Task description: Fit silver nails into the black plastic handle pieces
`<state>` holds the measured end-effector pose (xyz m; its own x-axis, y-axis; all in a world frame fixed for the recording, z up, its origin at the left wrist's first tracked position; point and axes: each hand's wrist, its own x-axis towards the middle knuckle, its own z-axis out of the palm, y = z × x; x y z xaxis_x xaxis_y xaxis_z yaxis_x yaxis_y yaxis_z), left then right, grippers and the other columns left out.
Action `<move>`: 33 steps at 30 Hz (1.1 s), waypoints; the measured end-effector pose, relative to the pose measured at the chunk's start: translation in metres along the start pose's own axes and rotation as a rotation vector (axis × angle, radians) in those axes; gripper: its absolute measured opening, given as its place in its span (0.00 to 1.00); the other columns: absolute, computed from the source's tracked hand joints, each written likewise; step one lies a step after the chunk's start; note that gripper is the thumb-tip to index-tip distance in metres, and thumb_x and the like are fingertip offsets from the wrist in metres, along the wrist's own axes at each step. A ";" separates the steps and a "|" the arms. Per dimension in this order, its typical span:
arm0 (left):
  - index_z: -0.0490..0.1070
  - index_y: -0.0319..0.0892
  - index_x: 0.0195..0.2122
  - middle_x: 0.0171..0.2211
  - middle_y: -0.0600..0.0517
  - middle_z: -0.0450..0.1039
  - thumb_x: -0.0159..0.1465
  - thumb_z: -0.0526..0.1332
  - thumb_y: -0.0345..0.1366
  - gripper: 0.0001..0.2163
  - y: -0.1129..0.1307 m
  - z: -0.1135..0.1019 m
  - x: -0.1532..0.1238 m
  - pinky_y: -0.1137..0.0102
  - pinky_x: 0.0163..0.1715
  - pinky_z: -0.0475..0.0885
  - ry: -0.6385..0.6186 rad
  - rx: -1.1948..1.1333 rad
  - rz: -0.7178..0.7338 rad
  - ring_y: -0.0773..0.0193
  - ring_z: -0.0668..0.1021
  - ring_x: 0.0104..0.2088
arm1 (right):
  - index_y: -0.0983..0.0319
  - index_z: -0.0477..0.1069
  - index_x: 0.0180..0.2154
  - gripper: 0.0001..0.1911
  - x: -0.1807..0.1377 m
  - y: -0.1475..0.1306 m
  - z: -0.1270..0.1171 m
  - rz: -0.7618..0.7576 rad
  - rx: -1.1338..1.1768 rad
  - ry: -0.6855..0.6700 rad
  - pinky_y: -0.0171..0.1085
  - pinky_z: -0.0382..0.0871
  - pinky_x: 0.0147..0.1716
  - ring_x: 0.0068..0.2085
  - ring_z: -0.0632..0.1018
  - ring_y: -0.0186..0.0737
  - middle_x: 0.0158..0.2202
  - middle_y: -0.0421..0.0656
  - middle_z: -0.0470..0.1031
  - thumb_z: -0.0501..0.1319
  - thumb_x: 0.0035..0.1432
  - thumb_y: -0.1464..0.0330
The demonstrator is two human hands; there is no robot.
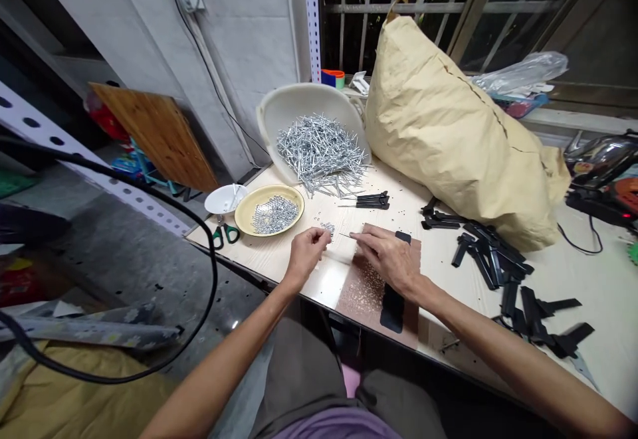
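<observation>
My left hand [305,257] is closed in a pinch over the table, beside a small pile of tiny metal pieces [327,226]. Whatever lies between its fingertips is too small to make out. My right hand [391,258] pinches a thin metal pin [345,235], whose tip points left toward my left hand. Beneath the right hand lie a brown speckled board [366,286] and a black flat strip [393,309]. Just beyond both hands, several black plastic parts with metal pins [373,200] lie side by side.
A tipped white basin [269,117] spills many metal pins [321,153]. Left of it are a yellow bowl [244,216] of small metal pieces, a white dish [215,201] and green-handled scissors [225,234]. A large tan sack [448,120] and loose black parts [491,256] occupy the right.
</observation>
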<state>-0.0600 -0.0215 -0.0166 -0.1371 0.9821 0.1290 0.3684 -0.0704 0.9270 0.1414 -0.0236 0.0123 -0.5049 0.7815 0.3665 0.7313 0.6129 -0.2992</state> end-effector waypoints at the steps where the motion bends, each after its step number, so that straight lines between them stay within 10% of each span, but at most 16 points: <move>1: 0.71 0.37 0.27 0.22 0.53 0.69 0.60 0.58 0.42 0.12 0.004 0.002 -0.004 0.75 0.19 0.62 0.003 -0.131 -0.071 0.71 0.67 0.20 | 0.54 0.70 0.51 0.16 -0.002 -0.004 0.000 0.008 -0.008 0.005 0.31 0.61 0.29 0.36 0.74 0.34 0.40 0.41 0.74 0.49 0.66 0.66; 19: 0.75 0.35 0.32 0.24 0.54 0.72 0.48 0.71 0.37 0.13 0.031 0.017 -0.025 0.72 0.30 0.74 -0.110 -0.736 -0.230 0.72 0.74 0.24 | 0.54 0.71 0.47 0.14 -0.028 -0.017 -0.011 0.033 -0.157 0.114 0.32 0.55 0.27 0.34 0.74 0.33 0.33 0.40 0.74 0.50 0.65 0.66; 33: 0.76 0.35 0.35 0.27 0.51 0.74 0.51 0.69 0.39 0.14 0.027 0.030 -0.028 0.74 0.29 0.73 -0.169 -0.615 -0.189 0.72 0.75 0.24 | 0.60 0.71 0.32 0.13 -0.036 -0.018 -0.012 0.088 -0.372 0.276 0.35 0.52 0.30 0.32 0.70 0.34 0.29 0.40 0.73 0.51 0.65 0.66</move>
<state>-0.0190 -0.0458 -0.0056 0.0164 0.9977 -0.0658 -0.2466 0.0678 0.9667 0.1515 -0.0640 0.0151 -0.3296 0.7376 0.5893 0.9060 0.4226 -0.0223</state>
